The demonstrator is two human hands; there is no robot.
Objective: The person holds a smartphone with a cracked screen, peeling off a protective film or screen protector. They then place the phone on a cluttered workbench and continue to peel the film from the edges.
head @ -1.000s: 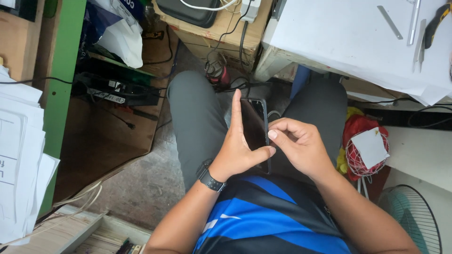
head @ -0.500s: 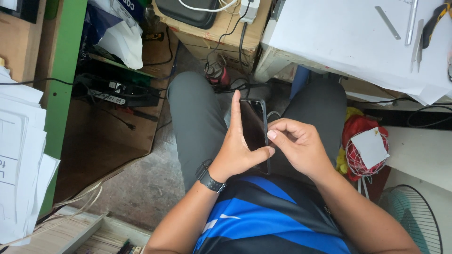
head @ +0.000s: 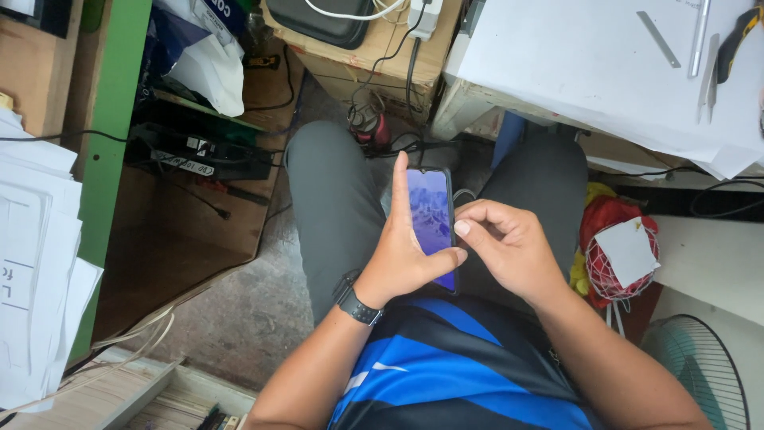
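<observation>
Head view: left hand grips the lit smartphone; right hand, fingers curled, seemingly pinches its edge, so steady holding matters.

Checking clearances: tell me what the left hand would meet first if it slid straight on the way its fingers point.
The left hand points up the picture along the smartphone it holds. Past its fingertips, the first thing in line looks like the tangle of cables by the wooden box, though depth is unclear; they lie lower, near the floor.

Open floor leftward; cluttered desk crowds ahead and right.
</observation>
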